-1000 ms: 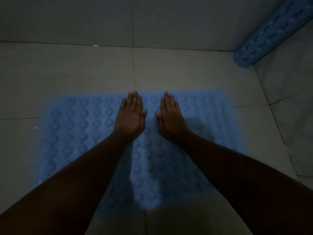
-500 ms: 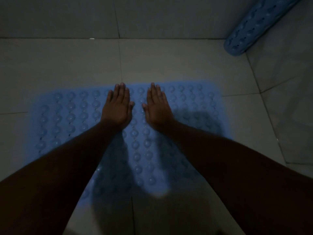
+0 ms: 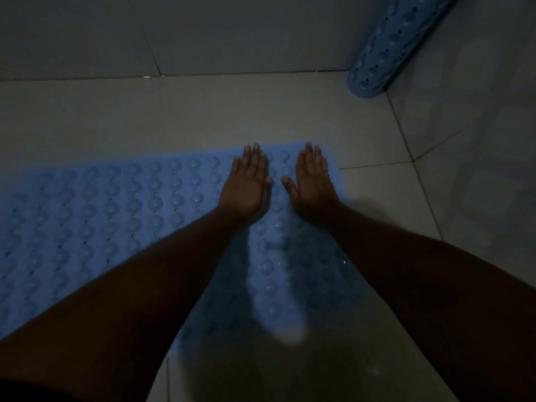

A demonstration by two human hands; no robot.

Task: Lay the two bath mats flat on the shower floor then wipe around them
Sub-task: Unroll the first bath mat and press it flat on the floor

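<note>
A blue bath mat (image 3: 116, 216) with rows of round bumps lies spread flat on the grey tiled shower floor (image 3: 232, 111). My left hand (image 3: 248, 184) and my right hand (image 3: 311, 181) press palms down, fingers straight, side by side on the mat's far right end. A second blue bath mat (image 3: 385, 50) stands rolled up in the back right corner, leaning against the wall. My forearms hide part of the flat mat's near edge.
Grey tiled walls rise at the back (image 3: 203, 33) and on the right (image 3: 478, 140), meeting at the corner behind the rolled mat. Bare floor tiles lie between the flat mat and both walls. The light is dim.
Both hands have slid together from the middle of the flat mat to its right end, still pressing flat. The view has shifted right and the rolled mat looks nearer.
</note>
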